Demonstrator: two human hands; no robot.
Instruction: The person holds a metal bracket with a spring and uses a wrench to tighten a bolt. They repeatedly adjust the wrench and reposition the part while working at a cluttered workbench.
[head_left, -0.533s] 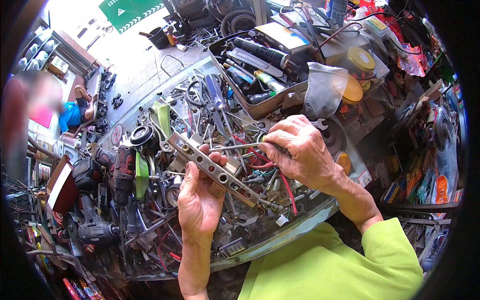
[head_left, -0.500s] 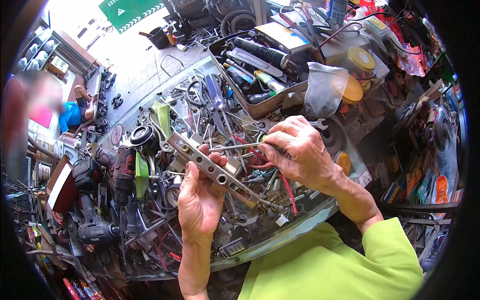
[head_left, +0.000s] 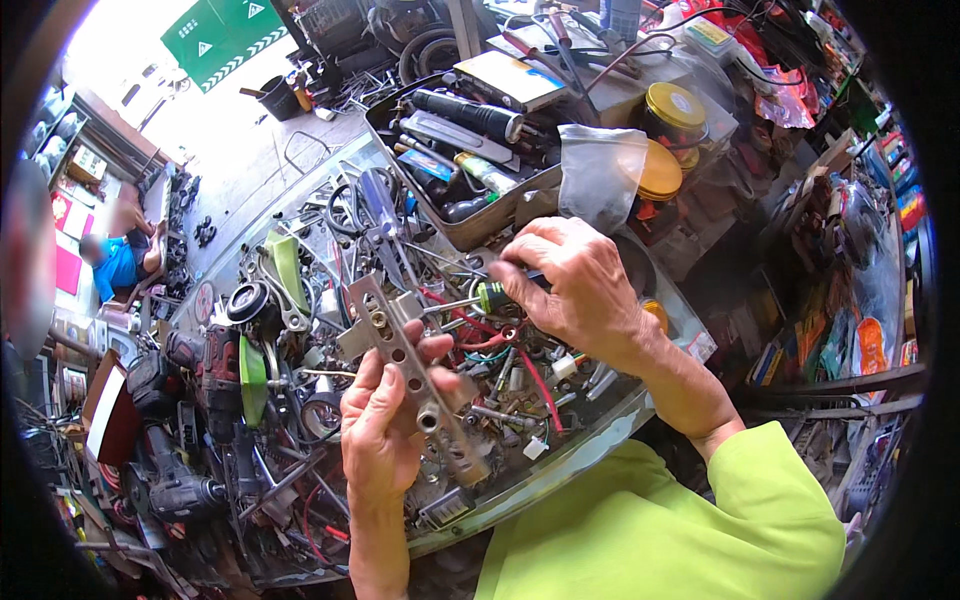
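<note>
A flat metal strip with a row of round holes (head_left: 402,357) is gripped in my left hand (head_left: 382,425), with the fingers behind it and the thumb along its near side. A plate juts out from its left edge, and the strip slants down to the right over the cluttered bench. My right hand (head_left: 578,290) is closed around a screwdriver with a green and black handle (head_left: 492,297). Its shaft points left toward the strip's side, behind my left fingertips. Whether the tip touches the strip I cannot tell.
Loose tools and hardware cover the glass-topped bench (head_left: 600,440). Left lie a cordless drill (head_left: 222,375) and another power tool (head_left: 180,485). A toolbox (head_left: 480,222) stands behind, with yellow-lidded jars (head_left: 655,172) to its right. A person in blue (head_left: 118,265) sits far left.
My left hand has turned the strip steeper and lowered it slightly. My right hand has shifted on the screwdriver, and its green handle now shows. The whole view has shifted a little.
</note>
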